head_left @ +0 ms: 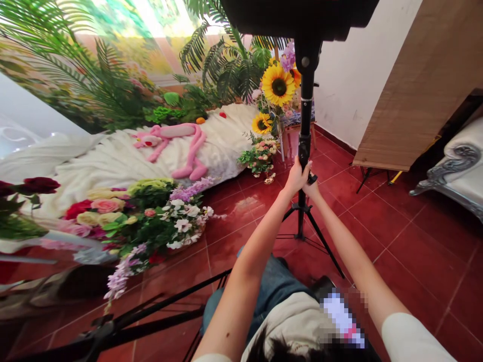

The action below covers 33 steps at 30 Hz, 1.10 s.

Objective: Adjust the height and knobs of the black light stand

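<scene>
A black light stand (305, 120) stands upright in front of me on spread legs, with a large dark fixture (302, 17) at its top. My left hand (297, 176) is closed around the pole from the left, just below a collar joint. From the other side my right hand (311, 188) is closed on the same pole, slightly lower. A small black knob (312, 178) sticks out beside the right hand's fingers. Some of the fingers are hidden behind the pole and each other.
Sunflowers (278, 86) stand behind the pole. A pink plush toy (188, 148) lies on white draped cloth (226, 125). Flower arrangements (181, 216) sit at left. Another black stand (158, 311) crosses lower left. A brown backdrop panel (407, 95) and ornate sofa (464, 161) are at right.
</scene>
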Tool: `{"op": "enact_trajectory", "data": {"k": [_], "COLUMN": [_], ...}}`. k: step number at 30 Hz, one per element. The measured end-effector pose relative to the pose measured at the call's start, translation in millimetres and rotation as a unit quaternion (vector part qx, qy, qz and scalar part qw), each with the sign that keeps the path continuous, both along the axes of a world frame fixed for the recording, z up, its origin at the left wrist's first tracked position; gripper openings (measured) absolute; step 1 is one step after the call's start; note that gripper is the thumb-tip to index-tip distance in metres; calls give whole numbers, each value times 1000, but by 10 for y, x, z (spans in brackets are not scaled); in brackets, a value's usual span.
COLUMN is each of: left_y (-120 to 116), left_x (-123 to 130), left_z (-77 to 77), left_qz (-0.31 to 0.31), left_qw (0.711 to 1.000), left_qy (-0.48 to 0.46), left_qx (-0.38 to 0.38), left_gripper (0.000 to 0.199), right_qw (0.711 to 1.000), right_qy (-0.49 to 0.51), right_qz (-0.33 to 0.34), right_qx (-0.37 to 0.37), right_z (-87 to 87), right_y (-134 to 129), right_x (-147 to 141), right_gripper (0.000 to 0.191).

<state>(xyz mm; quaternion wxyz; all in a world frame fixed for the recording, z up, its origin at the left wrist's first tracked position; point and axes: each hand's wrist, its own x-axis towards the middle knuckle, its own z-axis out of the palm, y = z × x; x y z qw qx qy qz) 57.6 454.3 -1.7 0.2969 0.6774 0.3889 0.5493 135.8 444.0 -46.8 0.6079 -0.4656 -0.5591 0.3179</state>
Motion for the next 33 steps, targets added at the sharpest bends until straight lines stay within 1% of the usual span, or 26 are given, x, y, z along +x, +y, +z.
{"op": "enact_trajectory", "data": {"k": [6,9,12,14,16,19,22,24,28,33], "left_y": [-28,-37,-22,-13,-14,-37,-72,-92,-115,-118], "left_x": [-13,-16,-26,-31,-28,-11,17,39,76,93], "left_z": [16,27,29,18,2,-18,-29,-32,-34,-27], "left_qz": [-15,-23,-40,-51,-61,-58,-48,-40,-16,-11], "left_qw": [1000,1000,999,998,998,997,998,998,998,998], "left_qy": [-5,-11,-8,-10,-16,-31,-41,-45,-56,-60], "left_qx": [-2,-10,-20,-26,-28,-26,-24,-25,-26,-36], "left_gripper": [30,32,31,30,29,29,31,33,36,34], "right_qw": [1000,1000,1000,999,996,993,991,987,975,967], "right_qy": [1,-7,0,31,69,105,121,139,164,171], "right_qz": [3,6,8,13,17,18,-6,-29,-53,-58], "right_qx": [-10,-11,-12,-27,-48,-55,-50,-76,-141,-181], "right_z": [60,50,-30,-78,-70,74,279,371,413,436], "right_y": [-18,-70,-185,-300,-438,-649,-792,-824,-794,-761], "right_x": [3,22,67,117,183,284,326,306,215,169], "right_gripper": [36,38,47,56,65,68,56,49,49,47]}}
